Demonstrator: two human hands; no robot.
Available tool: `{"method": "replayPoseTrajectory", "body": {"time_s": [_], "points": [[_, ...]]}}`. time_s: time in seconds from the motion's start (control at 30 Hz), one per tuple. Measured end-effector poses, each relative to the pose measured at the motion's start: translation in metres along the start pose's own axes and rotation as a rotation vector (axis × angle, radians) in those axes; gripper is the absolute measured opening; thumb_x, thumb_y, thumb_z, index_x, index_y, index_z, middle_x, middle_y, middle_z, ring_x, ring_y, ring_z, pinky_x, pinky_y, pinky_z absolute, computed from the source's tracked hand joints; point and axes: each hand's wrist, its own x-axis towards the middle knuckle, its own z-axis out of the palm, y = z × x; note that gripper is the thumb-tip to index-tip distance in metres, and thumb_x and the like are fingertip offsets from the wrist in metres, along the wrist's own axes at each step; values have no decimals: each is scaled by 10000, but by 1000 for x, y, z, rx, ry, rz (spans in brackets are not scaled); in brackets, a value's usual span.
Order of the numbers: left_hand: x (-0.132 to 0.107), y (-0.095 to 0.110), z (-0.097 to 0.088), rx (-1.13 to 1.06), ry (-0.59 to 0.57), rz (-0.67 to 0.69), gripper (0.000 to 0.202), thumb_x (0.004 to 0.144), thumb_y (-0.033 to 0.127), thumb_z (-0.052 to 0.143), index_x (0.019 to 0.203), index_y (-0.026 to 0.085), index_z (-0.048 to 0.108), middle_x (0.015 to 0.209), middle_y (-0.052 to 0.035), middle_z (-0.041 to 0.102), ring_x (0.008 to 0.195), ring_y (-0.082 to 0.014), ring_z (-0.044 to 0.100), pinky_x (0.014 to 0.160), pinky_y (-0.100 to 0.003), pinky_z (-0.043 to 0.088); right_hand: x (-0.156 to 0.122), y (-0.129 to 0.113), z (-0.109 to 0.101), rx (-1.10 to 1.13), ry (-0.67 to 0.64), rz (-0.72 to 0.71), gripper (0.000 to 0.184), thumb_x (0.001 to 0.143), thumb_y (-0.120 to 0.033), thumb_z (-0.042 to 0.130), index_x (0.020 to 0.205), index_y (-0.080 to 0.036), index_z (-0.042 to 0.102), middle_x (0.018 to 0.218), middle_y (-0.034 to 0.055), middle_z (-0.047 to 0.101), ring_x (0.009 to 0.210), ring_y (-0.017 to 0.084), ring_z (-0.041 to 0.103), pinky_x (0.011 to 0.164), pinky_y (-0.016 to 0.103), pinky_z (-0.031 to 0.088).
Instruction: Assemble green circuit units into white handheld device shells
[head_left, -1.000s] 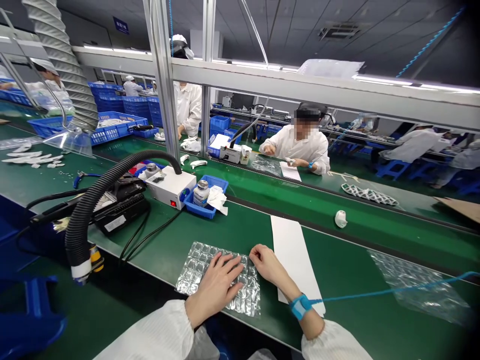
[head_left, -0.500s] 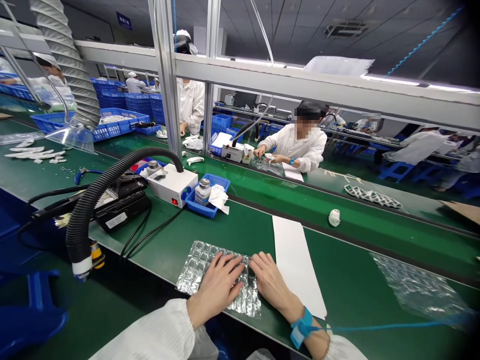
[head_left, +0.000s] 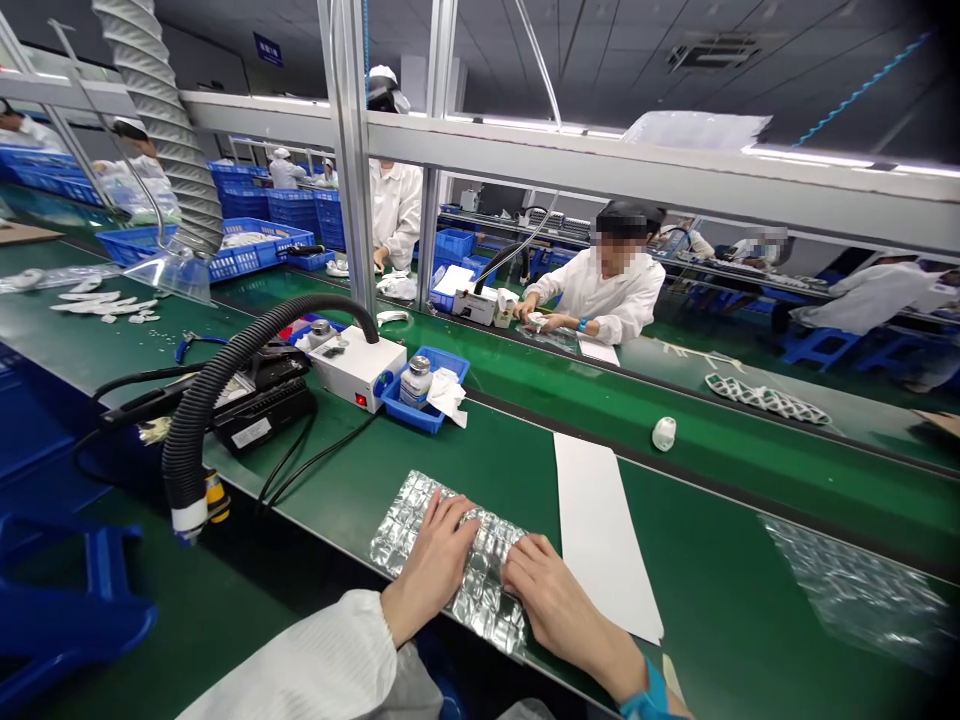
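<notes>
A clear plastic blister tray with rows of square pockets lies at the front edge of the green bench, shiny and a little buckled. My left hand is over its middle, fingers bent and close together on the sheet, thumb hidden. At the tray's right side, my right hand has its fingers curled over the edge; their tips are partly hidden. A blue wrist strap circles my right wrist. Just right of that hand lies a white paper sheet.
A blue bin with a metal-topped bottle, a white box and a black hose stand left. A white part sits on the green belt. Another clear plastic sheet lies right. A co-worker works opposite.
My left fingers have drawn together from a spread pose. My right fingers have curled more at the tray's edge, and the tray's pockets catch the light differently. The view has shifted slightly.
</notes>
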Motion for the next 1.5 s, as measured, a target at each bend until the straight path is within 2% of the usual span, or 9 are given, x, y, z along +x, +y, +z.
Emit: {"method": "replayPoseTrajectory", "body": {"time_s": [0.13, 0.23, 0.37, 0.53, 0.63, 0.73, 1.0, 1.33, 1.5], "points": [[-1, 0, 0, 33, 32, 0, 328, 825, -46, 399, 917, 177, 622, 848, -44, 602, 863, -194, 580, 1091, -534, 366, 21, 1, -14, 335, 53, 93, 194, 963, -184, 362, 891, -214, 540, 859, 53, 579, 789, 206, 514, 740, 357, 421], [-1, 0, 0, 65, 44, 32, 289, 838, -17, 431, 905, 171, 639, 837, -50, 604, 868, -205, 572, 1051, -506, 411, 49, 9, -6, 783, 146, 187, 247, 997, -306, 346, 1128, -232, 541, 1095, 86, 618, 992, 214, 589, 870, 367, 460], [-9, -1, -6, 112, 38, 73, 242, 867, 34, 448, 904, 175, 642, 798, -52, 596, 792, -212, 551, 730, -376, 529, 74, 21, 22, 1086, 124, 253, 360, 969, -464, 405, 1201, -233, 556, 1190, 103, 645, 1117, 249, 599, 950, 412, 464], [-31, -2, -16, 125, 30, 121, 278, 890, 33, 428, 1044, 174, 613, 766, -33, 593, 716, -192, 517, 626, -333, 467, 75, 29, 34, 1032, 130, 248, 350, 972, -456, 410, 1213, -243, 548, 1197, 93, 647, 1120, 238, 601, 975, 413, 457], [-36, -4, -18, 83, 25, 127, 375, 857, -30, 418, 1126, 177, 575, 819, -40, 602, 751, -190, 518, 648, -325, 457, 65, 38, 24, 996, 223, 304, 299, 950, -434, 456, 1116, -228, 593, 1139, 98, 642, 1057, 247, 614, 928, 405, 478], [-36, -6, -18, 28, 27, 137, 339, 844, -43, 420, 1028, 181, 596, 847, -43, 596, 776, -187, 517, 660, -319, 443, 41, 48, 6, 820, 274, 368, 187, 916, -362, 525, 985, -220, 625, 1022, 83, 616, 942, 240, 604, 848, 390, 481], [-36, -10, -12, -71, 29, 110, 204, 900, 38, 430, 939, 172, 578, 821, -38, 563, 772, -180, 488, 694, -336, 414, -25, 30, -19, 534, 43, 331, 257, 842, -67, 454, 1010, -244, 533, 1156, 63, 473, 1060, 206, 504, 925, 374, 440], [-33, -10, -14, -99, 21, 89, 204, 915, 57, 434, 931, 191, 588, 821, -26, 562, 764, -164, 492, 680, -313, 404, -21, 27, -14, 402, 36, 303, 191, 976, -188, 352, 869, -233, 504, 989, 42, 511, 887, 193, 505, 792, 360, 433], [-34, -8, -13, -94, 22, 68, 215, 916, 62, 431, 935, 196, 598, 815, -25, 563, 755, -166, 497, 669, -311, 404, -11, 41, 3, 360, 263, 514, 193, 961, -224, 367, 792, -223, 462, 809, 25, 548, 747, 201, 522, 700, 359, 416]]}}
